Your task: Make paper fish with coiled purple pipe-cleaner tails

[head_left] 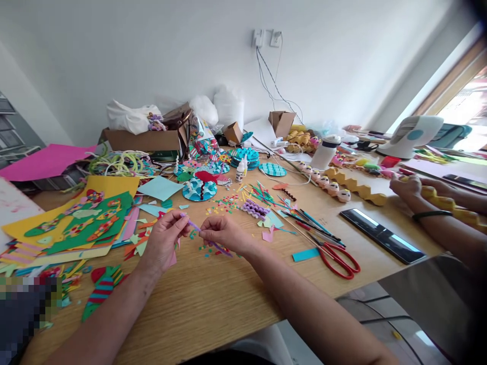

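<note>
Between my two hands, above the table's front part, stretches a thin purple pipe cleaner (195, 226). My left hand (167, 235) pinches its upper end between thumb and fingers. With closed fingertips my right hand (220, 233) grips it further along, and its loose end hangs down past that hand. Small paper bits lie on the table beneath. Just beyond my right hand is a bunch of coiled purple pipe cleaners (254, 209). A blue-patterned plate (200, 189) with a red paper piece and dark coiled strip sits further back.
Red-handled scissors (338, 261) and a black phone (380, 235) lie at right. A glue bottle (239, 171) stands mid-table. Green and yellow paper sheets (125, 203) pile up at left. Another person's hands (409, 187) hold a yellow egg-carton strip (437, 200) at far right.
</note>
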Action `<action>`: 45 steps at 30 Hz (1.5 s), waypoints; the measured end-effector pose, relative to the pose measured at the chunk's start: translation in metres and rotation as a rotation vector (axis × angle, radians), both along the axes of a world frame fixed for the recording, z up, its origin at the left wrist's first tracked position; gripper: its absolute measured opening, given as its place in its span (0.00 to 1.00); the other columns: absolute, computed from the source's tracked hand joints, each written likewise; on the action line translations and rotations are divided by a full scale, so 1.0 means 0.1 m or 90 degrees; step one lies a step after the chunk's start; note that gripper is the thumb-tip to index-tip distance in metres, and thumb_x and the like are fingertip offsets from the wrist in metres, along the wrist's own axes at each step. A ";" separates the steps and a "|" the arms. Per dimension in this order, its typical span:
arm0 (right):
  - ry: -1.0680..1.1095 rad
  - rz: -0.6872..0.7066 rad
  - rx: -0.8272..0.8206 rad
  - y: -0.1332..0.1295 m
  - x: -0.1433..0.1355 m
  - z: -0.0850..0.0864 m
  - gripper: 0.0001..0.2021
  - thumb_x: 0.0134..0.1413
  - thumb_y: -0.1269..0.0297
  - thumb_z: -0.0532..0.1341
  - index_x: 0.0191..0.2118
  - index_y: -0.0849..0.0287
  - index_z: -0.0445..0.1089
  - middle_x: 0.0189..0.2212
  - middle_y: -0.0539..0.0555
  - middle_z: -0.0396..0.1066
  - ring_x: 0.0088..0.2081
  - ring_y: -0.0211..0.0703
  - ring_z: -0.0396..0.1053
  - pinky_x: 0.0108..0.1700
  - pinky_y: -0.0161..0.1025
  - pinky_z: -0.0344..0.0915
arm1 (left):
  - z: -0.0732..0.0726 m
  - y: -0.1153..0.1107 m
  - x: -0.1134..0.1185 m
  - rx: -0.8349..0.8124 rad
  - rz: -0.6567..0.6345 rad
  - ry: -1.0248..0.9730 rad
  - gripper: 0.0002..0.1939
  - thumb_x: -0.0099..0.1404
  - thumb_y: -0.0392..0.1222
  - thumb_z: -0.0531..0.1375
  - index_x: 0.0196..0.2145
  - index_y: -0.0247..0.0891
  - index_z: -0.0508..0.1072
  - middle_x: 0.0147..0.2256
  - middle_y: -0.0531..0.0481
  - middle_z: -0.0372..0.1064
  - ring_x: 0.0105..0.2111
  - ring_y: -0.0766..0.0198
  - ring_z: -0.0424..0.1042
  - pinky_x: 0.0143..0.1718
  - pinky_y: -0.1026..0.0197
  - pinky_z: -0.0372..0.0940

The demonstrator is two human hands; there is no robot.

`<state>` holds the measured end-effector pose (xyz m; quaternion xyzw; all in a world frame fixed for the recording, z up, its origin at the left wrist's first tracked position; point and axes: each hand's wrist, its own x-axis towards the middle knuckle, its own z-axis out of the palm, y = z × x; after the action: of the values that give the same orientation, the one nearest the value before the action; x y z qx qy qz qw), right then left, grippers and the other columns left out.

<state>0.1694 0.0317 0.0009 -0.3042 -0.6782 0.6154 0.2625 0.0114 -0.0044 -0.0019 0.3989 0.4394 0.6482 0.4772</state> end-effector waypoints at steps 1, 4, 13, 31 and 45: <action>-0.005 -0.005 -0.002 -0.01 0.00 -0.01 0.05 0.48 0.69 0.57 0.24 0.62 0.63 0.17 0.45 0.63 0.17 0.28 0.58 0.19 0.27 0.54 | -0.01 0.00 0.00 0.001 0.012 0.001 0.10 0.46 0.42 0.67 0.25 0.37 0.71 0.20 0.57 0.66 0.21 0.72 0.65 0.23 0.70 0.61; -0.016 -0.014 -0.001 -0.03 -0.01 -0.02 0.05 0.48 0.70 0.58 0.24 0.62 0.63 0.17 0.45 0.63 0.19 0.28 0.60 0.21 0.27 0.55 | -0.02 0.00 0.00 0.010 0.033 0.006 0.09 0.45 0.42 0.67 0.23 0.36 0.72 0.19 0.57 0.65 0.20 0.72 0.64 0.22 0.70 0.60; 0.035 0.029 -0.067 -0.01 0.00 -0.03 0.05 0.48 0.69 0.59 0.25 0.61 0.63 0.16 0.43 0.63 0.17 0.28 0.58 0.21 0.28 0.55 | -0.07 0.02 -0.01 -0.032 -0.044 -0.163 0.09 0.44 0.39 0.68 0.22 0.37 0.71 0.20 0.56 0.65 0.20 0.73 0.63 0.21 0.70 0.59; -0.070 -0.025 0.079 0.03 -0.01 -0.18 0.05 0.48 0.69 0.58 0.25 0.61 0.64 0.17 0.44 0.62 0.19 0.29 0.59 0.20 0.27 0.53 | -0.06 0.00 -0.04 -0.037 0.017 0.008 0.12 0.45 0.44 0.67 0.23 0.35 0.70 0.19 0.56 0.64 0.19 0.72 0.61 0.19 0.70 0.56; 0.004 -0.013 -0.040 0.02 0.01 -0.13 0.09 0.47 0.61 0.60 0.25 0.61 0.62 0.16 0.44 0.62 0.16 0.28 0.55 0.18 0.28 0.51 | -0.05 -0.01 -0.03 -0.039 -0.061 -0.133 0.15 0.51 0.49 0.63 0.30 0.35 0.72 0.24 0.52 0.67 0.22 0.70 0.64 0.21 0.68 0.59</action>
<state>0.1705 0.0338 -0.0121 -0.3176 -0.6546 0.6344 0.2612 0.0085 -0.0054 -0.0070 0.3353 0.3871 0.6490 0.5626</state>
